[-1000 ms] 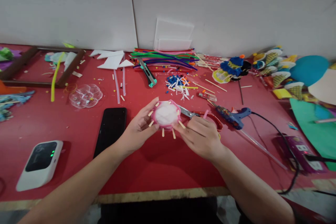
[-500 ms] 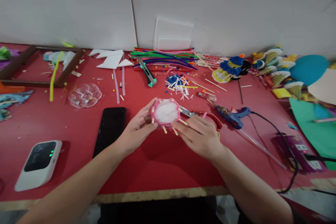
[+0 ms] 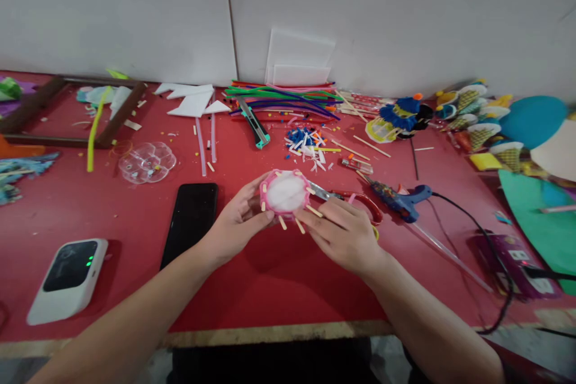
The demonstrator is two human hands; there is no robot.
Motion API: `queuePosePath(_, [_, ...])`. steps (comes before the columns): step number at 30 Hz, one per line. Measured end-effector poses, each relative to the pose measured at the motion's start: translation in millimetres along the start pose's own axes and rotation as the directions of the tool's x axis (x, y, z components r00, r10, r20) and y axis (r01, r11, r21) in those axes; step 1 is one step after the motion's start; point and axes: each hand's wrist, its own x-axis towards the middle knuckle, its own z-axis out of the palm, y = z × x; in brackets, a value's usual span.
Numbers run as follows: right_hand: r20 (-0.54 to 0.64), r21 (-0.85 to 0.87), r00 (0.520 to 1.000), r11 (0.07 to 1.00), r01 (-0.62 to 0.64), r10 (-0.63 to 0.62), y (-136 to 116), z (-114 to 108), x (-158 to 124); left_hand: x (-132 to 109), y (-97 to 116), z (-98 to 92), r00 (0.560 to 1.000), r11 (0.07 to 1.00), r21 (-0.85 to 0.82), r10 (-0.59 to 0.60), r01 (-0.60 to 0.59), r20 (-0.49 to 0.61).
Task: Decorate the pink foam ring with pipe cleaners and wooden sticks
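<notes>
Between my hands, raised over the table, is a small round pink-rimmed craft piece (image 3: 286, 192) with a white middle. Short wooden sticks ring its edge, and several poke out toward me. My left hand (image 3: 238, 216) grips its left side, the thumb on the near rim. My right hand (image 3: 346, 228) has its fingers closed at the right side by the protruding sticks; the fingertips are partly hidden. Just behind my right hand lie red-handled scissors (image 3: 371, 207), their blades pointing left, partly covered by the hand.
A black phone (image 3: 189, 222) and a white device (image 3: 67, 282) lie left. To the right are a blue glue gun (image 3: 400, 201) with its cord and a purple power box (image 3: 517, 264). Behind lie a cutter (image 3: 254, 123), pipe cleaners (image 3: 283, 99) and small scraps (image 3: 310, 144).
Almost nothing differs. The whole view has shifted very slightly, while both hands keep the same hold on the pink craft piece.
</notes>
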Motion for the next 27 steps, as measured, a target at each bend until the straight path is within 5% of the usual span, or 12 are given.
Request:
queuePosePath(19, [-0.002,0.002,1.000,1.000,0.018,-0.018,-2.5,-1.4,2.1,1.8,-1.9,-3.6,0.996,0.967,0.238,0.090,-0.092,0.018])
queuePosePath(27, [0.002,0.023,1.000,1.000,0.009,-0.009,-1.7,0.2,-0.5,2.7,-5.1,-4.5,0.998,0.984,0.169,0.059,-0.059,0.005])
